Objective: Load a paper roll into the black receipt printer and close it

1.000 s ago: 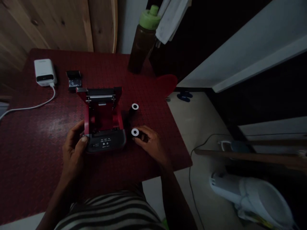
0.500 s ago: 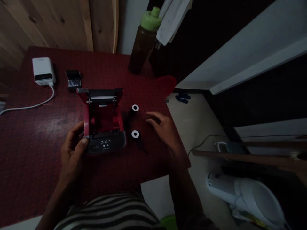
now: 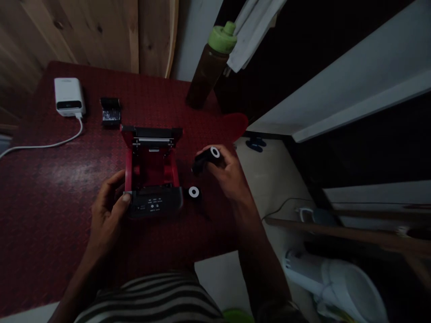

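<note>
Fingers (image 3: 225, 151) of the right hand (image 3: 234, 181) pinch a dark roll (image 3: 204, 158), thumb on the near side, its white-ringed end tipped up and its dark lower end slanting down toward the left. Dim light hides that lower end, so I cannot tell whether it touches the tabletop. On the other side, the left hand (image 3: 109, 204) clasps a small machine (image 3: 156, 202), thumb on the near left corner of its black panel and fingers curled along its outer left wall. Its lid (image 3: 153, 133) stands raised at the far side, leaving the red bay open from above.

This step, as I judge it, has one hand handling the roll while the other steadies the machine. Moving the roll from here would call for an even pinch, a calm wrist and enough height to pass the machine's right wall without a knock.

Just beside the machine's near right corner stands a second roll (image 3: 195, 194), the closest obstacle. The right edge of the red table (image 3: 50, 197) runs close by the right wrist, so room is tight there; leftward the surface spreads wide. Farther back lie a black piece (image 3: 111, 115) and a white box (image 3: 69, 95), and a green-capped bottle (image 3: 206, 72) stands well apart from both hands.
</note>
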`<state>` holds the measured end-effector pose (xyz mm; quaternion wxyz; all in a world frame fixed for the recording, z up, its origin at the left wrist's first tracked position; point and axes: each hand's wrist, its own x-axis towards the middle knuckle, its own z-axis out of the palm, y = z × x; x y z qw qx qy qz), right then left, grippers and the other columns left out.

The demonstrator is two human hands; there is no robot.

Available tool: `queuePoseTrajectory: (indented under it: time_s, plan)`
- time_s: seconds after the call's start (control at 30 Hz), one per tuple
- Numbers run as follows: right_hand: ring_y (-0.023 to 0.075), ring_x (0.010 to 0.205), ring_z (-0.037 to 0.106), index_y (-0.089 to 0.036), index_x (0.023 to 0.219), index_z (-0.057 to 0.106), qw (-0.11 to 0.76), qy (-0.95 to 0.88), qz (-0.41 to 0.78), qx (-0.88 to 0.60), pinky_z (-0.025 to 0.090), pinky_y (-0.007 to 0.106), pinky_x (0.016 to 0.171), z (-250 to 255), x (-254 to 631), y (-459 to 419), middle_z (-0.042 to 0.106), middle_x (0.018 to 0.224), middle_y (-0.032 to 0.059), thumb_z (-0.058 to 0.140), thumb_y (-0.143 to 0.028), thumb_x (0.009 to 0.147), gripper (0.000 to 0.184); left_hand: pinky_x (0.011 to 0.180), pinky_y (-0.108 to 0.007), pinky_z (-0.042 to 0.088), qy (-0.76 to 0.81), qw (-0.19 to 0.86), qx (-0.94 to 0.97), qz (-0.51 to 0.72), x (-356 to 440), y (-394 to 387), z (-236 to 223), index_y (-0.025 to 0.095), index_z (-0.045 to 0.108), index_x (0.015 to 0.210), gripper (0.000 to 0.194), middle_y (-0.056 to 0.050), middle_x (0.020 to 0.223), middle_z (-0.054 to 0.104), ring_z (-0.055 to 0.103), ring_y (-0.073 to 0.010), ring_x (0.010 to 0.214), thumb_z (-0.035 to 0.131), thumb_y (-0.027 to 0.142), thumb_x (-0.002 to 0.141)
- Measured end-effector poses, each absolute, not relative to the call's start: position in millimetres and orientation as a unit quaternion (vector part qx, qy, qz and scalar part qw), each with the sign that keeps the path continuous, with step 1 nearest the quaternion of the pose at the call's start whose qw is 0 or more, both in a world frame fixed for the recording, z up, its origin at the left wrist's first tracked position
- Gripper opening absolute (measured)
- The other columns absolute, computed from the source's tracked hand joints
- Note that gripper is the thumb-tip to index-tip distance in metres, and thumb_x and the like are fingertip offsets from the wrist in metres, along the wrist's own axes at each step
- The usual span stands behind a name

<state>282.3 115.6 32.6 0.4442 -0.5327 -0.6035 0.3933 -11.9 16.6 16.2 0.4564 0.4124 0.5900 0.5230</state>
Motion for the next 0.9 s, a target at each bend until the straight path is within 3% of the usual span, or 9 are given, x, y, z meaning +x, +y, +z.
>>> queuePoseTrajectory:
  time_s: [0.1,0.23,0.4,0.6,0.73,0.9]
  plan:
    - [0.0222,0.107,0.076,-0.029,0.119,0.067,0.421,-0.617,0.442,-0.497,0.062,0.039,0.094,72.9,277.4,99.6,0.08,0.114,0.0016,0.083,-0.034,0.089,0.035,0.105,-0.042,0.065,0.59,0.455,0.416,0.521,-11.4,16.4,16.2,0.03,0.072,0.145,0.052,-0.008,0.149,0.074,0.072,-0.0348,0.136,0.076,0.053,0.098]
    - [0.0214,0.1,0.076,-0.026,0.113,0.071,0.321,-0.72,0.392,-0.474,0.06,0.036,0.089,101.0,251.1,92.5,0.081,0.108,0.0004,0.084,-0.022,0.089,0.028,0.106,-0.046,0.065,0.584,0.465,0.413,0.521,-10.2,15.1,18.8,0.027,0.071,0.147,0.053,-0.01,0.148,0.074,0.071,-0.0365,0.138,0.075,0.052,0.1]
    - [0.0239,0.11,0.076,-0.025,0.116,0.076,0.226,-0.83,0.263,-0.437,0.058,0.041,0.102,95.9,203.6,97.1,0.083,0.116,0.0031,0.079,-0.009,0.095,0.027,0.113,-0.048,0.061,0.551,0.482,0.42,0.537,-11.2,14.1,16.5,0.025,0.067,0.146,0.052,-0.011,0.148,0.074,0.073,-0.0325,0.135,0.074,0.049,0.101]
    - [0.0326,0.115,0.073,-0.018,0.117,0.074,0.043,-0.855,0.122,-0.503,0.055,0.046,0.102,96.4,162.2,97.4,0.082,0.114,0.0141,0.07,-0.007,0.101,0.02,0.121,-0.049,0.054,0.548,0.48,0.422,0.54,-11.4,14.4,10.1,0.023,0.066,0.147,0.054,-0.012,0.153,0.07,0.068,-0.0322,0.142,0.074,0.049,0.101]
    - [0.0312,0.11,0.075,-0.016,0.126,0.072,-0.052,-0.844,0.089,-0.526,0.055,0.042,0.097,105.0,146.3,98.8,0.082,0.114,0.0167,0.061,-0.002,0.103,0.029,0.121,-0.05,0.054,0.548,0.485,0.42,0.537,-11.9,14.2,9.0,0.023,0.065,0.148,0.055,-0.013,0.152,0.07,0.069,-0.0326,0.14,0.073,0.049,0.102]
    - [0.0316,0.117,0.076,-0.015,0.133,0.07,-0.091,-0.846,0.098,-0.515,0.056,0.04,0.097,105.2,139.3,104.8,0.082,0.12,0.018,0.058,-0.002,0.104,0.035,0.115,-0.049,0.058,0.541,0.494,0.416,0.539,-11.9,14.5,8.0,0.023,0.064,0.149,0.056,-0.013,0.148,0.072,0.072,-0.032,0.135,0.074,0.05,0.101]
